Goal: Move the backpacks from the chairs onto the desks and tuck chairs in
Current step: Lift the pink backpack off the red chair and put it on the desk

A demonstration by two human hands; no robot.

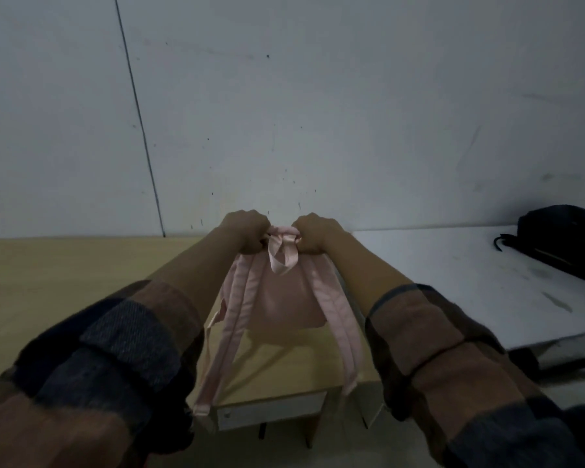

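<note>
The left hand (247,233) is closed into a fist around the top of the pink backpack (284,298), and the right hand (314,234) is closed in the same way just beside it, on the other side of the top. Both sets of fingers are curled tightly; between the two fists a short pink carry loop (283,253) hangs down over the back of the bag. Both arms are stretched forward, and the sleeves (122,336) are rolled up on the forearms (a checked fabric in dark blue and brown).

The pink backpack hangs from the two hands above the wooden desk (31,285), with its back panel turned to the camera. Its bottom edge seems to be a little above the desk surface, with a shadow under it, but I cannot tell for sure if it touches. The two padded shoulder straps (340,332) hang down loose, one on each side of the bag, and reach past the front edge of the desk.

To the right stands a white desk (453,282), side by side with the wooden one. On its far right part lies a dark backpack (564,241), partly cut by the picture edge. Behind both desks there is a pale wall (318,113) with a thin dark line (139,119) running down on the left.
</note>
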